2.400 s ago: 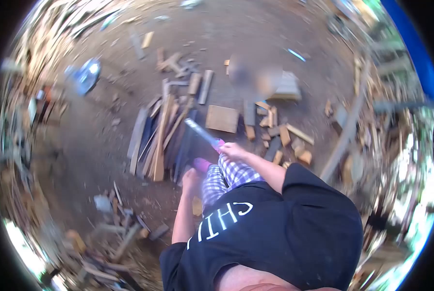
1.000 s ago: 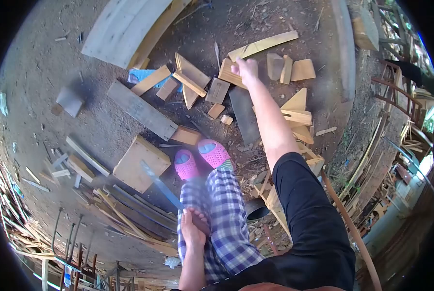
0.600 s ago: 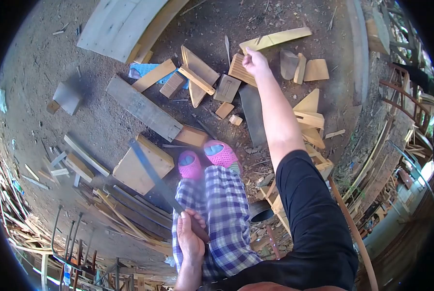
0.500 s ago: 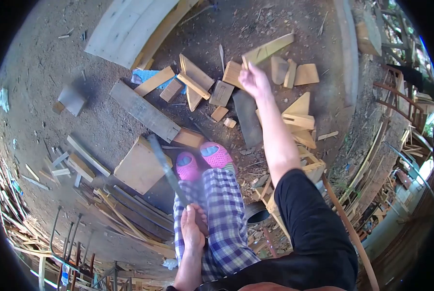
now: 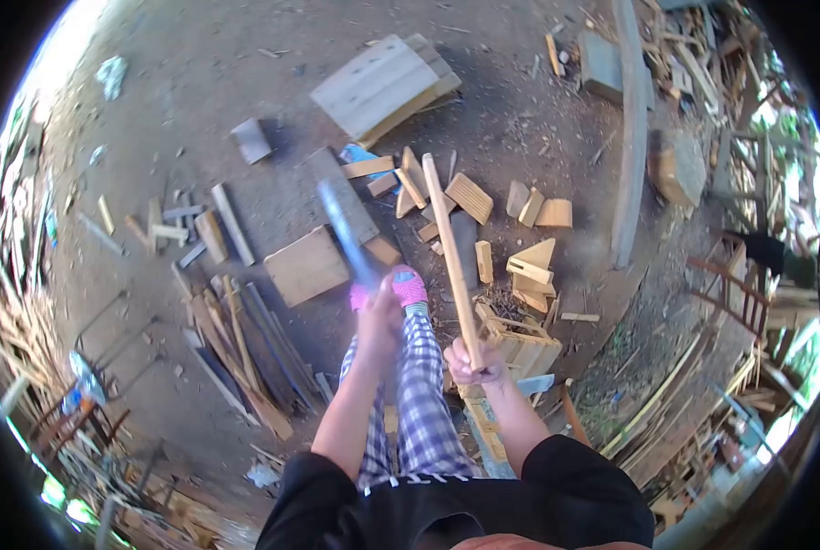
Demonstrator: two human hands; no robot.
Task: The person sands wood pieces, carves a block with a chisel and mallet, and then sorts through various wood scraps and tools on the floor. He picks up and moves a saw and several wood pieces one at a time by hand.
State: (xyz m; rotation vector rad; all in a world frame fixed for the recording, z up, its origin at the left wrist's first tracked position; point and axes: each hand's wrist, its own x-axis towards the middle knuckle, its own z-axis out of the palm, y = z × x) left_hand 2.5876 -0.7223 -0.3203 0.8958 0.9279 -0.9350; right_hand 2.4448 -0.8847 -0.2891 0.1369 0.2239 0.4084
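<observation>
My left hand (image 5: 379, 323) is closed around the handle of a long, narrow machete-like blade (image 5: 346, 231), blurred by motion and pointing forward over the ground. The handle is hidden in my fingers. In my right hand (image 5: 477, 360) is the lower end of a long, pale wooden strip (image 5: 451, 257), held tilted up and away from me. The blade and the strip are apart. Past them lie several cut wood blocks (image 5: 470, 197), and angled wooden pieces (image 5: 532, 266) lie to the right.
A flat board (image 5: 307, 266) lies left of my pink shoes (image 5: 410, 286). Farther off stands a pale plank-topped block (image 5: 378, 84). Long wood strips (image 5: 245, 348) are heaped at the left, a wooden frame (image 5: 524, 348) stands beside my right hand, and a long beam (image 5: 628, 137) lies right.
My right hand has drawn back from among the blocks, bringing a wooden piece close to me. My left hand has lifted forward with the blade. The view has shifted.
</observation>
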